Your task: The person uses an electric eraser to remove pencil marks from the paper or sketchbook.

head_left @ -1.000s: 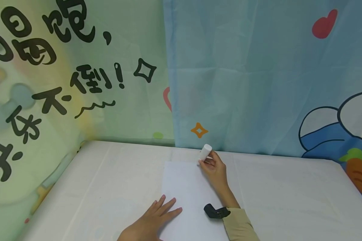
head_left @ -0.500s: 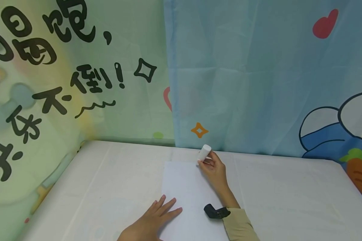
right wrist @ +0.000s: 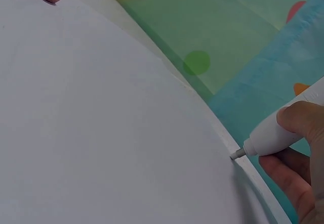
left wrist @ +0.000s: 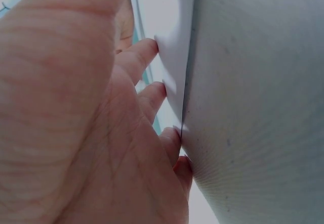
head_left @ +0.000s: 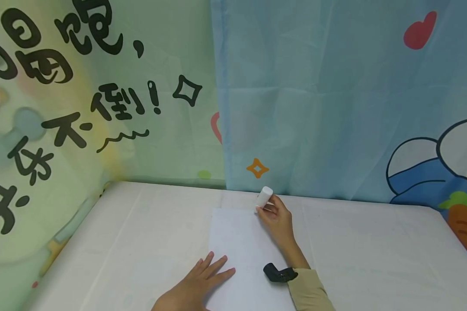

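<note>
My right hand (head_left: pixel 276 219) pinches a thick white pen-like tool (head_left: pixel 264 197) at the far right corner of a sheet of white paper (head_left: pixel 239 242). The tool leans, its blunt end raised. In the right wrist view, its body narrows to a short grey tip (right wrist: pixel 238 154), which appears to touch the paper's edge. The tool's exact kind cannot be told. My left hand (head_left: pixel 196 280) rests with fingers spread on the paper's left edge. In the left wrist view, its fingertips lie along that edge.
A white cloth covers the table (head_left: pixel 151 224). Behind it hang a green printed backdrop (head_left: pixel 171 151) and a blue curtain (head_left: pixel 315 108). A black wrist device (head_left: pixel 279 274) sits by my right sleeve (head_left: pixel 310 288), above the paper.
My right hand and the white tool shift very slightly left, then back right. The left hand and the paper stay in place.
</note>
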`<state>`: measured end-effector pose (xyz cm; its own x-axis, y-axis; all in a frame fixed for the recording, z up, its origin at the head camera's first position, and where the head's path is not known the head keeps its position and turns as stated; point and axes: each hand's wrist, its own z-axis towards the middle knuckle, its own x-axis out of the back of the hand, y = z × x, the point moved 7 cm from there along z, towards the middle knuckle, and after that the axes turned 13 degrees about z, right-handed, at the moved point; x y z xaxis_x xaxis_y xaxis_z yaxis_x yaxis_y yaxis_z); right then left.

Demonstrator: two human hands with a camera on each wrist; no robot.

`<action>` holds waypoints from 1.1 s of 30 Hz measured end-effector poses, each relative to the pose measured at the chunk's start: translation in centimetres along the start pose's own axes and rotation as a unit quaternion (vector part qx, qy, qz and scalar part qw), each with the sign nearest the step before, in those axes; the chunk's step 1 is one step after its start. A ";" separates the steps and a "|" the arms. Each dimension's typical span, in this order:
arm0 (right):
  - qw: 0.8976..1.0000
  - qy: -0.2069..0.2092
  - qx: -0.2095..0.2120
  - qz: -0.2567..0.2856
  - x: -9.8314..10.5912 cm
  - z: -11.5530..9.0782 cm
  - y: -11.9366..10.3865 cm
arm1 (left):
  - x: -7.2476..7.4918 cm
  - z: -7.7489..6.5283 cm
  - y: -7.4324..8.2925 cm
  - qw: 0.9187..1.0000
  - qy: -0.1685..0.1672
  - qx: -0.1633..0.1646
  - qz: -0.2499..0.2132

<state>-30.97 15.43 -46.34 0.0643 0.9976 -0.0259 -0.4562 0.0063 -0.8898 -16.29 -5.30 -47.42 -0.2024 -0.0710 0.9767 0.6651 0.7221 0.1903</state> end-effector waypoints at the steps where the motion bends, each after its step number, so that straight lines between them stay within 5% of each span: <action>1: 1.000 0.001 0.004 0.000 0.0 0.0 -0.1 | 0.0 0.0 0.0 1.000 -0.001 0.001 -0.001; 33: 1.000 0.004 -0.006 0.002 -0.1 -0.2 -0.2 | -0.2 0.1 -0.2 1.000 -0.010 0.001 0.002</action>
<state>-30.68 15.30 -46.23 0.0699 0.9970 -0.0322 -0.4451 0.0023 -0.8955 -16.42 -5.34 -47.65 -0.2143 -0.0546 0.9752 0.6644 0.7237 0.1866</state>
